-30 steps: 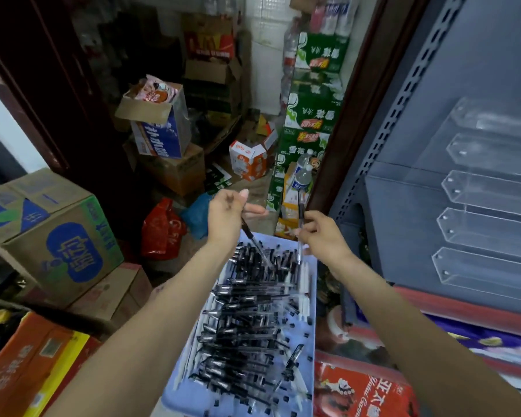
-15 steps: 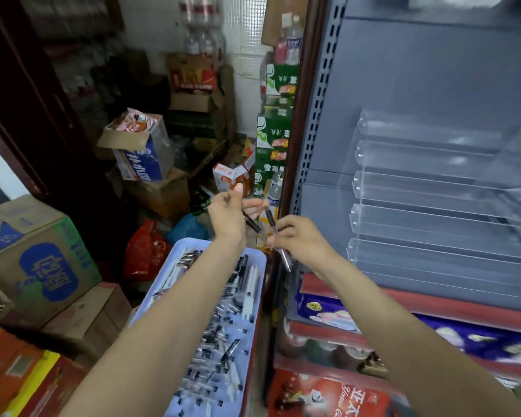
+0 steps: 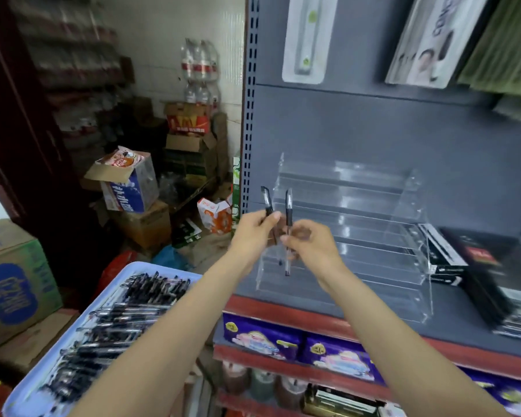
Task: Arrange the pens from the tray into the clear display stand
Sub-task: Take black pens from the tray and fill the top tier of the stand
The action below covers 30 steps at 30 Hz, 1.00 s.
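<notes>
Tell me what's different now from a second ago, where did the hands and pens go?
Both hands rose from above the tray and swung right, in front of the clear display stand. The left hand still grips one pen, the right hand the other pen, now both upright, caps up. Nothing was let go. The stand's tiers still look empty and the tray is still full of pens.

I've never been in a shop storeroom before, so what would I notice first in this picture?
Right in the middle, the left hand and the right hand each hold a black pen upright in front of the clear display stand, which sits on the grey shelf and looks empty. Down at the lower left, a pale blue tray is heaped with many more black pens.
</notes>
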Each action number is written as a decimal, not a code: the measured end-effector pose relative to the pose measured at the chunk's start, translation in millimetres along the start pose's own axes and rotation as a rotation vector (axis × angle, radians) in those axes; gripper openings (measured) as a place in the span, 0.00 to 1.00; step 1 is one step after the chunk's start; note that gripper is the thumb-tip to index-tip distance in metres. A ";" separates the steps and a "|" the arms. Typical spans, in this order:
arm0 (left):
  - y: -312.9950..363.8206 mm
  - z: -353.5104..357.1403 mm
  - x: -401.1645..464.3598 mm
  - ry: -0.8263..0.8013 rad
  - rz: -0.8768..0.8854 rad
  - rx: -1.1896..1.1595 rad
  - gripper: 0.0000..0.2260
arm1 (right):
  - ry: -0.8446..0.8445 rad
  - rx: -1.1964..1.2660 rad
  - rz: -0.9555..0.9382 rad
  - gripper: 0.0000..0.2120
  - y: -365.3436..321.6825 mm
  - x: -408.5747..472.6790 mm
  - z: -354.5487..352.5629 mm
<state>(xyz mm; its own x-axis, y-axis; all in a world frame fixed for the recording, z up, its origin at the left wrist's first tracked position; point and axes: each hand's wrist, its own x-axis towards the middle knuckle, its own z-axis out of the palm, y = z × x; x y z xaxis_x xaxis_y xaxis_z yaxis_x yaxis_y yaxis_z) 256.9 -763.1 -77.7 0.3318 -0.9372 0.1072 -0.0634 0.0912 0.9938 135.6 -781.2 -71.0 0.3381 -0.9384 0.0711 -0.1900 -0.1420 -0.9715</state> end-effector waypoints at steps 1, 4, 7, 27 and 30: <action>7.2 5.2 4.2 0.020 0.042 0.051 0.09 | 0.025 0.004 -0.017 0.10 -1.8 2.9 -10.3; 23.4 16.3 22.9 0.017 0.229 0.245 0.09 | 0.097 0.064 -0.032 0.09 -8.5 16.9 -39.8; 34.7 25.0 42.8 -0.061 0.398 0.673 0.10 | 0.185 0.042 -0.072 0.07 -17.2 34.8 -68.9; 61.1 127.7 153.8 -0.116 0.542 0.809 0.07 | 0.439 0.296 -0.134 0.05 -4.8 98.4 -233.6; 63.6 140.0 167.3 -0.070 0.471 0.858 0.07 | 0.480 -0.037 -0.098 0.06 10.1 118.2 -258.6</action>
<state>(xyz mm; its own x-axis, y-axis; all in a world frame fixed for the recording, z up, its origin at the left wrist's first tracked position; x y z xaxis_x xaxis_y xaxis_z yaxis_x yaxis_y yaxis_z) 176.7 -961.2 -0.7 0.0422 -0.8880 0.4579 -0.8466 0.2116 0.4883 -64.7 -975.0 -13.9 -0.1052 -0.9581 0.2664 -0.2145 -0.2397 -0.9469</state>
